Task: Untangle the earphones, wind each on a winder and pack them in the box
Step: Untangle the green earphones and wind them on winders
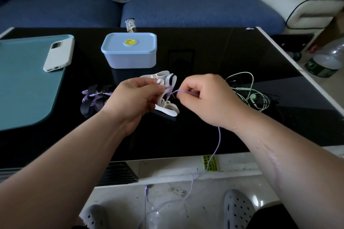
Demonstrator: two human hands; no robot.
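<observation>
Centrally, above the black table (223,46), the left hand (137,96) grips the white winders (167,107), its fingers curled round them; how many pieces it holds cannot be told. A few turns of the purple cord (216,147) cross the winders at the thumb. The right hand (204,98) pinches the same cord just beside the winders, fingers curled, and a short stretch runs between the two hands. Below the right wrist the cord drops past the near table edge to the floor, where its loose end lies near two grey shoes (238,210). The pale blue box (129,52) stands on the table behind the hands, lid on, a yellow disc at its centre. Green earphones (253,91) lie in a loose tangle to the right of the right hand. Dark winders (91,102) with purple earphone parts lie to the left of the left hand. A white phone (58,55) rests face down on a teal mat (24,83) at the far left.
</observation>
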